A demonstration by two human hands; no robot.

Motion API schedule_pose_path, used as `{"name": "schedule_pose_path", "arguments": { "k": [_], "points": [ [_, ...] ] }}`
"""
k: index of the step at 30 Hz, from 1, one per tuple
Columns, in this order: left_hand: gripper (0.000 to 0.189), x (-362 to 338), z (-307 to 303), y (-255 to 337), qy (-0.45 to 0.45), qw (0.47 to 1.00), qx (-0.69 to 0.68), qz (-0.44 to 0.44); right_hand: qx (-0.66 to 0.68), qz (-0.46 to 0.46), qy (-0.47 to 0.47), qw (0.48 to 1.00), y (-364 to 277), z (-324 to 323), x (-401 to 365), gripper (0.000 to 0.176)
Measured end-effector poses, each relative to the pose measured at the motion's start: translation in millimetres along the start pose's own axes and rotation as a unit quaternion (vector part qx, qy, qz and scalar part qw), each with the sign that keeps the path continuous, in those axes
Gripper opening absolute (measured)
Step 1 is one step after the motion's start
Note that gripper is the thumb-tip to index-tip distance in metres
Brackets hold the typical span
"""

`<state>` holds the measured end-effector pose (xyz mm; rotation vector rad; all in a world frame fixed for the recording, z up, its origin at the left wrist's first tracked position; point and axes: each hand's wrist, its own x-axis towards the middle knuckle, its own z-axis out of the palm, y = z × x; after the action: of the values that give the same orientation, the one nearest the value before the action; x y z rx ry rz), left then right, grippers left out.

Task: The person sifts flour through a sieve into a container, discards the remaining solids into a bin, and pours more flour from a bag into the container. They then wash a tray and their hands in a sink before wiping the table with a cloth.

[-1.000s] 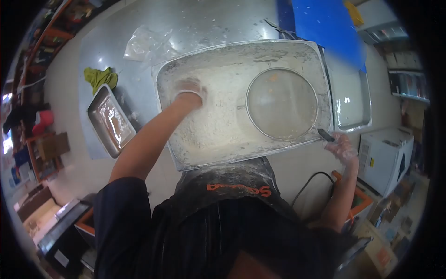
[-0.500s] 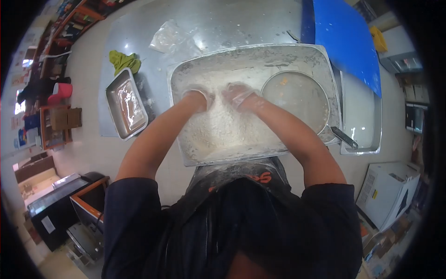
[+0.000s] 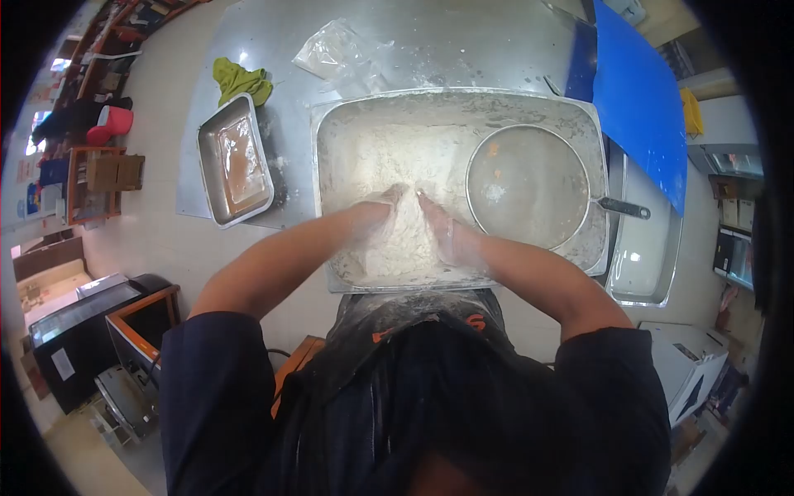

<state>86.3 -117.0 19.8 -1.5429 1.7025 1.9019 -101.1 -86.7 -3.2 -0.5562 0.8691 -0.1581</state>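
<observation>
A pile of white flour (image 3: 405, 244) is heaped in a large metal tub (image 3: 327, 136) in front of me. On the pile's left side lies my left hand (image 3: 380, 207), in a clear plastic glove, with its fingers stretched forward. My right hand (image 3: 441, 225), gloved too, presses against the opposite side, its fingers also extended. Both fingertips come close together at the far end of the heap, and flour partly covers them. Inside the tub's right half rests a round sieve (image 3: 529, 186), its dark handle sticking out over the rim.
Left of the tub stands a small metal pan (image 3: 236, 165) with brownish liquid, beside a green cloth (image 3: 240, 80). A crumpled plastic bag (image 3: 331, 51) lies behind on the metal table (image 3: 463, 37). To the right are a blue sheet (image 3: 637, 99) and another metal pan (image 3: 649, 240) with pale contents.
Both hands have drawn back toward my body and closer together, gathering the flour into a heap between them. The sieve's handle has swung from the front right to point right.
</observation>
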Motion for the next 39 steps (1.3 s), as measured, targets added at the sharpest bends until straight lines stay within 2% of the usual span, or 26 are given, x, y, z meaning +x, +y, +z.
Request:
{"name": "schedule_pose_path", "arguments": {
  "k": [2,5,7,8,9,10,13,15,18,19,21,23,24,26,27,28,30,31,32,33,34,35,36,37,38,39],
  "points": [
    [0.039,-5.3,1.6,1.7,0.015,0.999,-0.036,0.007,0.115,0.009,-0.030,0.993,0.8,7.5,5.0,0.048],
    [0.038,-5.2,3.3,12.4,0.036,0.998,-0.053,0.030,0.210,-0.018,-0.054,0.976,-1.5,5.5,8.6,0.050],
    [0.038,-1.7,5.0,25.6,0.056,0.995,-0.041,0.073,0.223,-0.105,-0.076,0.966,-5.1,-13.7,4.4,0.051],
    [0.037,2.5,10.3,35.0,0.072,0.991,-0.032,0.107,0.185,-0.180,-0.115,0.959,-15.4,-21.5,3.3,0.049],
    [0.037,8.7,19.6,47.0,0.086,0.985,-0.027,0.147,0.232,-0.202,-0.111,0.945,-29.9,-25.6,-18.8,0.046],
    [0.037,17.9,31.2,58.9,0.101,0.977,-0.028,0.187,0.124,-0.263,-0.112,0.950,-45.9,-32.9,-41.7,0.045],
    [0.036,59.6,73.3,95.3,0.143,0.943,-0.061,0.293,-0.132,-0.260,0.132,0.947,-65.2,-77.2,-117.2,0.042],
    [0.036,94.3,104.6,109.7,0.184,0.909,-0.078,0.367,-0.310,-0.205,0.276,0.886,-62.6,-107.2,-149.2,0.041],
    [0.035,126.5,117.4,106.0,0.280,0.839,0.010,0.465,-0.509,-0.120,0.377,0.765,-48.1,-136.3,-163.4,0.039],
    [0.034,123.5,104.0,100.7,0.293,0.834,0.061,0.464,-0.545,-0.121,0.384,0.736,-42.9,-141.0,-159.4,0.039],
    [0.027,85.6,52.6,90.9,0.227,0.893,0.147,0.359,-0.608,-0.161,0.376,0.681,-28.9,-149.8,-139.4,0.038],
    [0.025,53.6,2.5,65.9,0.256,0.829,0.355,0.349,-0.664,-0.299,0.314,0.609,-11.9,-162.9,-94.9,0.038],
    [0.025,51.3,-9.8,49.7,0.285,0.861,0.297,0.299,-0.679,-0.378,0.275,0.565,-4.4,-168.8,-68.9,0.038],
    [0.026,16.8,-34.6,44.9,0.319,0.897,0.241,0.188,-0.695,-0.428,0.235,0.528,-3.1,-152.8,-24.7,0.038],
    [0.027,-14.7,-47.3,55.9,0.324,0.905,0.243,0.128,-0.726,-0.259,0.267,0.578,-41.4,-77.2,-34.0,0.042],
    [0.027,-20.7,-57.2,46.4,0.325,0.901,0.263,0.115,-0.758,-0.071,0.281,0.584,-79.9,-1.5,-43.4,0.047],
    [0.026,-23.8,-61.7,26.3,0.310,0.898,0.297,0.092,-0.719,-0.005,0.346,0.602,-105.0,56.8,-44.0,0.055],
    [0.026,-23.8,-66.0,22.5,0.322,0.896,0.288,0.101,-0.710,-0.055,0.332,0.618,-113.6,64.1,-40.2,0.054],
    [0.027,-19.8,-66.2,18.9,0.323,0.898,0.276,0.113,-0.731,-0.153,0.327,0.579,-107.1,50.1,-20.0,0.045],
    [0.027,-3.5,-57.7,3.3,0.388,0.866,0.278,0.151,-0.714,-0.295,0.295,0.563,-78.2,-1.4,25.6,0.029],
    [0.027,5.0,-65.6,5.0,0.298,0.909,0.275,0.097,-0.711,-0.398,0.299,0.496,-46.8,-47.4,70.1,0.017],
    [0.027,-13.3,-72.2,32.5,0.274,0.900,0.335,0.055,-0.710,-0.345,0.353,0.503,-35.9,-52.5,79.4,0.018],
    [0.029,-15.8,-76.4,36.6,0.337,0.908,0.238,0.065,-0.707,-0.286,0.403,0.507,-24.9,-56.9,87.7,0.021],
    [0.032,0.3,-85.4,25.2,0.346,0.881,0.306,0.103,-0.687,-0.324,0.473,0.447,-42.1,-41.5,83.2,0.026],
    [0.032,-10.0,-90.9,34.4,0.359,0.874,0.298,0.136,-0.660,-0.363,0.536,0.381,-51.5,-28.7,81.5,0.032],
    [0.032,-19.6,-93.4,36.8,0.363,0.873,0.284,0.161,-0.755,-0.324,0.478,0.311,-50.6,-22.7,83.9,0.035]
  ]
}}
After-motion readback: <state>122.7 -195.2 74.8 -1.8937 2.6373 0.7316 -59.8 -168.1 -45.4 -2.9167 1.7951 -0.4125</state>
